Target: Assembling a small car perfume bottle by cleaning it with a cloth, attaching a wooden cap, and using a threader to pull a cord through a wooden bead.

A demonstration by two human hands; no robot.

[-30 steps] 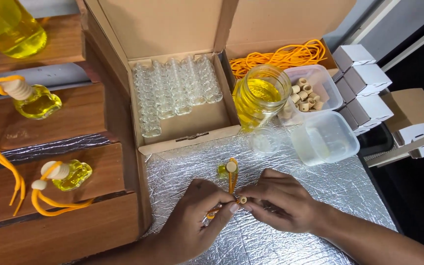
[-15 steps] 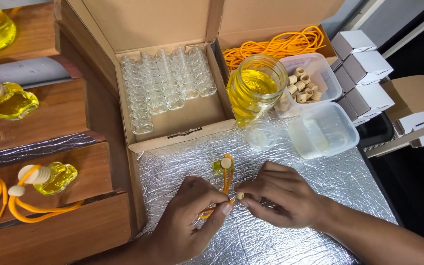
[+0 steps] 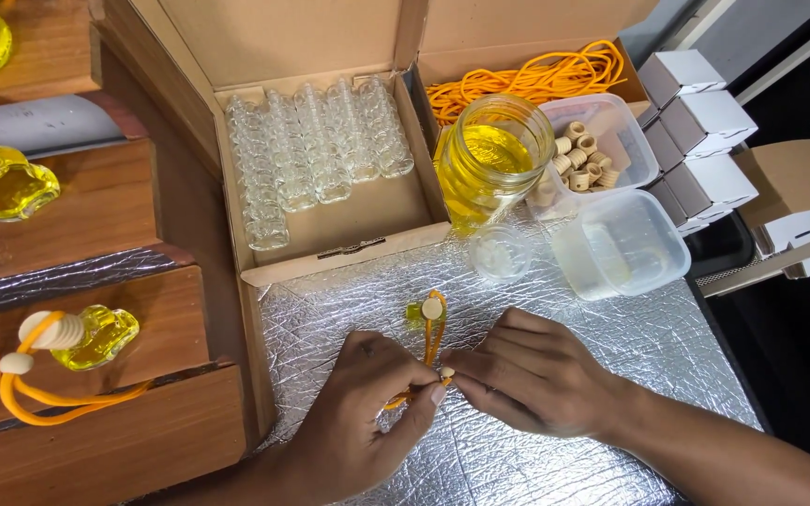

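Close together on a foil mat, the left hand and right hand are seen pinched shut on an orange cord, with fingertips meeting at a small pale bead threaded on it. The cord is run from the fingers away to a small bottle of yellow liquid lying on the mat just beyond the hands, capped by a round wooden stopper. The near end of the cord is held under the left thumb, its tail showing below the fingers.

Beyond the mat, an open cardboard box is filled along its far side with rows of empty glass bottles. To its right, a jar of yellow liquid is set, touching a clear tub of wooden caps; a bundle of orange cords is piled behind them. A small round lid and an empty clear tub are placed nearer, at the mat's far right edge. White cartons are stacked at far right.

On wooden steps at left, finished bottles with stoppers and orange loops are displayed.
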